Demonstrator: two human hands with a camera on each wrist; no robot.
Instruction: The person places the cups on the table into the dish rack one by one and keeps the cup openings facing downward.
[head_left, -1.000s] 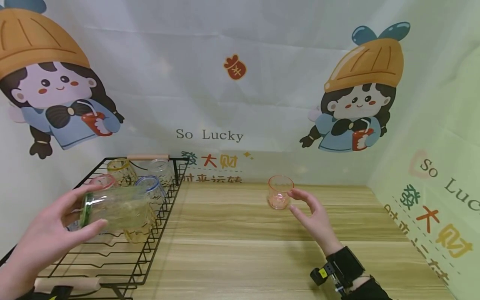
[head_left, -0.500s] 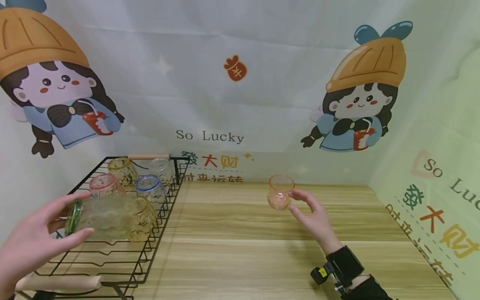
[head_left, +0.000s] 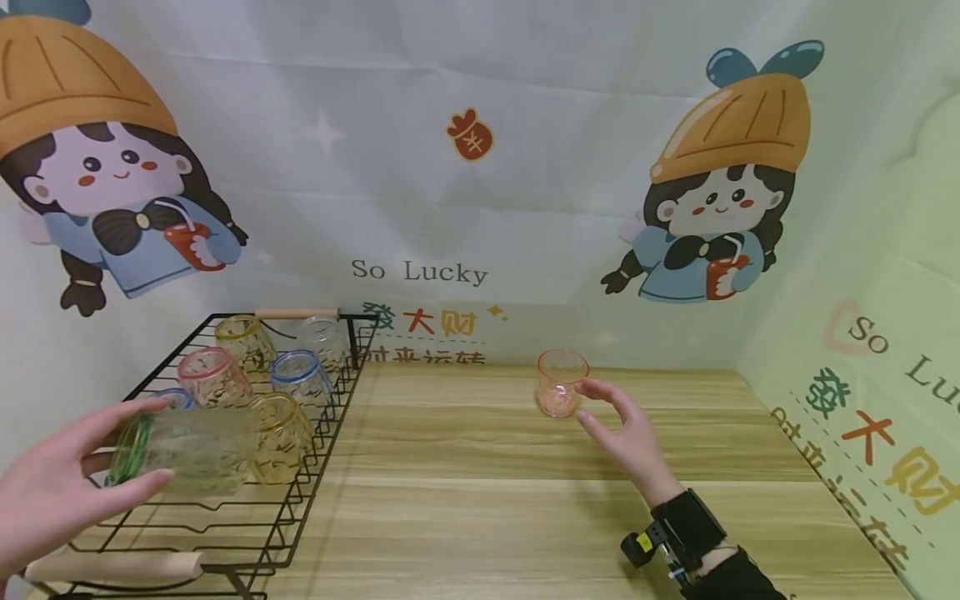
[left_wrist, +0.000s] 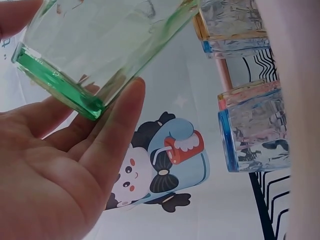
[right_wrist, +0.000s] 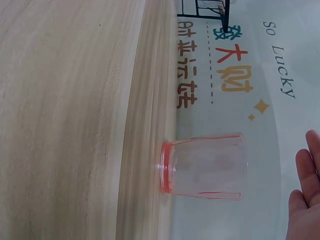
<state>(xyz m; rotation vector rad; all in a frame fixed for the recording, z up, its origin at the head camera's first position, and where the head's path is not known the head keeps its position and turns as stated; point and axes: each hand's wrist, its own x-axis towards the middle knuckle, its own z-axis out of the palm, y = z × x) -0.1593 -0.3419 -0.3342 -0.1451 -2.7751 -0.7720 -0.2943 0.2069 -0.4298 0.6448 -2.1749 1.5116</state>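
My left hand grips a green-tinted drinking glass by its green base end, thumb below and fingers above. The glass lies sideways in the air over the near part of a black wire rack. In the left wrist view, the thick green base of this glass sits near the fingers. My right hand is beside a red-rimmed clear glass standing upright on the wooden table. Its thumb and index finger are spread apart; the right wrist view shows that glass away from the fingers.
Several glasses stand on the rack, among them a pink-rimmed one, a blue-rimmed one and an amber one. The rack has wooden handles. A printed cloth hangs behind the wood-grain table.
My left hand has moved left and down with the green glass, uncovering the pink-rimmed, amber and another blue-rimmed glass on the rack. The right hand and red-rimmed glass look nearly unchanged.
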